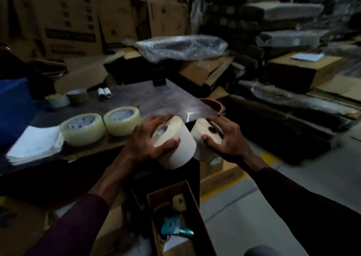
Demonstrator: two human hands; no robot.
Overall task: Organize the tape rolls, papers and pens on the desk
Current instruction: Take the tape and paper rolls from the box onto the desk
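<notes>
My left hand point(150, 138) grips a large white paper roll point(175, 148) at the desk's near right corner. My right hand point(224, 138) grips a second white roll point(203, 136) just to its right, past the desk edge. Both rolls are tilted toward each other and nearly touch. Two clear tape rolls point(83, 129) point(122, 123) lie flat on the dark desk point(156, 99) to the left. A stack of white papers point(35, 144) lies at the near left. Two smaller tape rolls point(56, 99) point(78, 95) and two small white rolls point(104, 93) sit further back. No pens are visible.
An open cardboard box point(195, 207) with a teal tool and a small roll stands on the floor below the desk corner. A blue bin point(13, 109) is at the left. Stacked cartons point(68, 21) and wrapped bundles point(181, 45) crowd the back and right.
</notes>
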